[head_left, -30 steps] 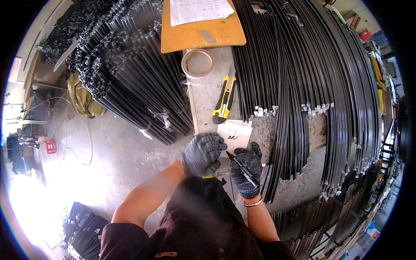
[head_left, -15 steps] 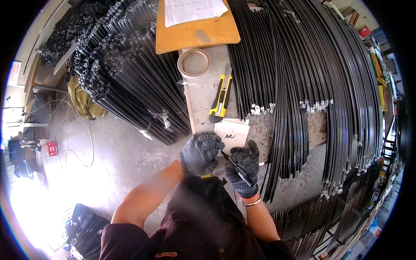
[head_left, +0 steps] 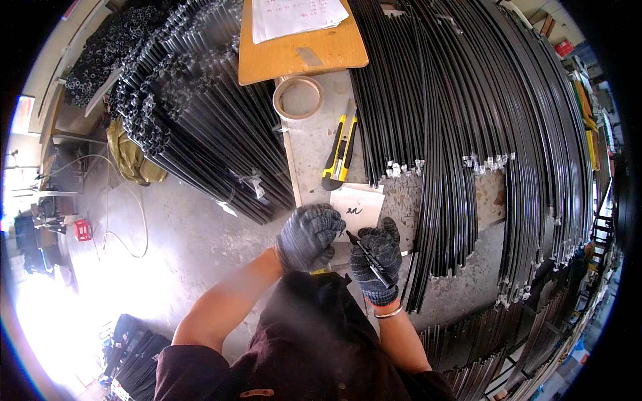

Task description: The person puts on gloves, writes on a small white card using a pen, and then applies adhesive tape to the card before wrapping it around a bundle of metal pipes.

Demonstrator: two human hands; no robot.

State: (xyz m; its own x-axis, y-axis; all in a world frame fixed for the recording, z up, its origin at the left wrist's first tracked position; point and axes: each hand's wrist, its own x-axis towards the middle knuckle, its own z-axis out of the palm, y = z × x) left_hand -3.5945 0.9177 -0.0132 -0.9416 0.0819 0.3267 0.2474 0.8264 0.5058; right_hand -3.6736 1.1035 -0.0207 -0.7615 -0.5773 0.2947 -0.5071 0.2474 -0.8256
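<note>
A small white paper slip [head_left: 368, 198] with black handwriting lies near the bench's front edge. My right hand [head_left: 378, 248], in a dark grey knit glove, is closed around a black marker [head_left: 372, 260]. The marker's tip points up and left, at the slip's lower part; whether it touches the paper I cannot tell. At the slip's left edge rests my left hand [head_left: 308, 235], gloved alike, with its fingers curled in. What those fingers hold, if anything, is hidden. Just beyond the slip lies a yellow and black utility knife [head_left: 341, 152], its blade end pointing away from me.
Beyond the knife, a tape roll [head_left: 298, 98] lies on the grey bench [head_left: 314, 144]. A wooden board [head_left: 334, 50] bears paper sheets [head_left: 294, 17] at the far end. Long black rods [head_left: 455, 134] cover the right side; bundled black tubes [head_left: 221, 134] fill the left.
The marker's tip has shifted slightly to the right, away from my left fingers. A small dark mark now shows at the slip's lower left. My left hand stays nearly where it was.
</note>
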